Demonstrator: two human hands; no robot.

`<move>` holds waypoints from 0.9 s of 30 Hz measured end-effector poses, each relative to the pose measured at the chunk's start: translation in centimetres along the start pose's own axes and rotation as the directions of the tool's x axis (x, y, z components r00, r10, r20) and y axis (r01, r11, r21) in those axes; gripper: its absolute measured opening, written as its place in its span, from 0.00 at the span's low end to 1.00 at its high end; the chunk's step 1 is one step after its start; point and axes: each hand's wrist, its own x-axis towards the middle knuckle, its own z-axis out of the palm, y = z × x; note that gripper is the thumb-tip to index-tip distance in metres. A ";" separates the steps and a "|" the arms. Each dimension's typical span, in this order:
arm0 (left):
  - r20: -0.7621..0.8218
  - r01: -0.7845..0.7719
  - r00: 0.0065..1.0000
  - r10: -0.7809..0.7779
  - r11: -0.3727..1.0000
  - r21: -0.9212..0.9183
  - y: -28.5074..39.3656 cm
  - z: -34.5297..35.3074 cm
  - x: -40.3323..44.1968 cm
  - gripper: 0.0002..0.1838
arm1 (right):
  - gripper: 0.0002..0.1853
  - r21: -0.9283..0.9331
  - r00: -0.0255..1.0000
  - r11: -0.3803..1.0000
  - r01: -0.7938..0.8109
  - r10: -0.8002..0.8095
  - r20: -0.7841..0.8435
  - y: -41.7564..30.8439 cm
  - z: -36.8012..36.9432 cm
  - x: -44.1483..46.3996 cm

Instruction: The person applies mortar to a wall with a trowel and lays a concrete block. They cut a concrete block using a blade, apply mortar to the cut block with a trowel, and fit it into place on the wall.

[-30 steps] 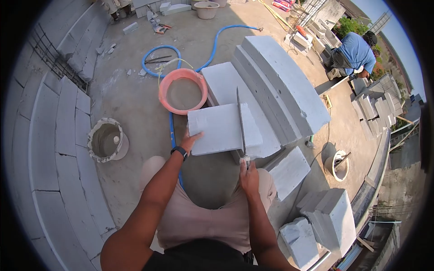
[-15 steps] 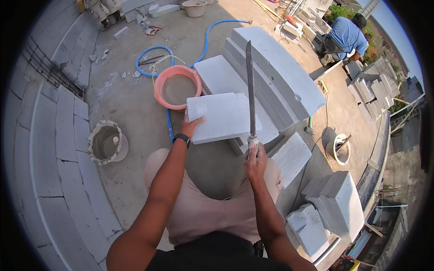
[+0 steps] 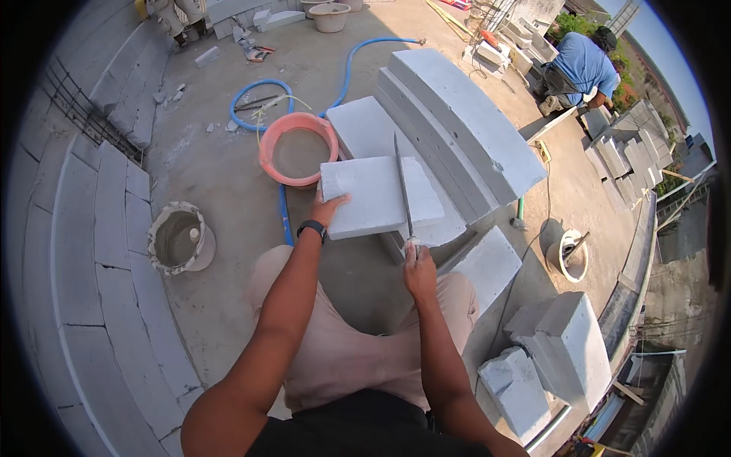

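My left hand (image 3: 329,209) is closed on the left edge of a pale grey lightweight concrete block (image 3: 364,199), thumb on top. That block rests over other stacked blocks in front of my knees. In my right hand (image 3: 419,274) is the handle of a machete (image 3: 403,181), its long, narrow, dark blade pointing away from me. The blade crosses the right part of the held block; whether it touches the surface I cannot tell. Under and beyond the block lies a flat slab (image 3: 367,126), beside a stack of long blocks (image 3: 468,126).
A pink tub (image 3: 266,156) of grey mix stands just past my left hand, near a blue hose (image 3: 350,65). Mortar buckets (image 3: 207,251) (image 3: 572,266) stand on both sides. More blocks (image 3: 567,343) sit at right. A person in blue (image 3: 582,65) crouches at far right.
The machete has swung down and left, from beside the block's right end to across its top. The held block and my left hand have shifted slightly right.
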 end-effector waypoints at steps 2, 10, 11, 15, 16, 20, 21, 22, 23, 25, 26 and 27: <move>-0.019 0.022 1.000 -0.021 0.997 0.077 -1.2 -0.8 1.0 0.37 | 0.28 0.036 1.000 0.999 0.023 -0.023 -0.001 0.1 -0.1 -0.2; -0.116 -0.101 0.983 0.140 0.951 0.293 -3.4 -1.0 2.5 0.54 | 0.26 0.094 0.999 0.995 0.039 -0.041 0.023 -0.3 -0.4 0.0; -0.080 -0.116 0.987 0.139 0.963 0.245 -3.6 -1.0 2.8 0.53 | 0.26 0.096 0.999 0.995 0.042 -0.045 0.029 0.1 -0.3 0.1; -0.116 -0.075 0.987 0.111 0.959 0.275 -2.8 -1.0 1.6 0.50 | 0.23 0.197 0.997 0.980 0.034 -0.046 0.057 1.6 0.5 0.7; -0.116 -0.074 0.987 0.110 0.958 0.277 -2.9 -1.1 1.7 0.50 | 0.22 0.208 0.997 0.978 0.009 -0.025 0.074 1.8 0.6 0.8; -0.084 -0.091 0.991 0.108 0.978 0.187 -3.6 -1.0 2.5 0.50 | 0.21 0.268 0.999 0.964 0.000 -0.014 0.048 2.2 1.0 0.5; -0.088 -0.059 0.993 0.073 0.987 0.152 -3.6 -1.2 2.5 0.50 | 0.20 0.372 0.989 0.924 -0.091 0.042 0.138 2.2 1.0 0.4; -0.084 -0.055 0.994 0.068 0.987 0.152 -2.9 -0.9 1.9 0.50 | 0.19 0.462 0.969 0.867 -0.188 0.086 0.232 2.1 0.9 0.3; -0.075 -0.055 0.995 0.065 0.990 0.132 -2.3 -0.6 1.4 0.49 | 0.19 0.459 0.969 0.868 -0.191 0.093 0.229 2.0 1.0 0.1; -0.060 -0.050 0.997 0.056 0.993 0.108 -1.3 -0.5 0.8 0.49 | 0.18 0.482 0.989 0.868 -0.121 0.063 0.135 1.6 1.7 -0.4; -0.079 -0.081 0.993 0.090 0.990 0.114 -1.3 -0.4 0.7 0.48 | 0.18 0.473 0.989 0.872 -0.128 0.076 0.128 1.9 2.3 -0.1; -0.093 -0.108 0.989 0.119 0.987 0.118 -1.4 -0.2 0.6 0.47 | 0.18 0.374 0.998 0.926 0.061 -0.058 -0.020 2.1 2.8 0.2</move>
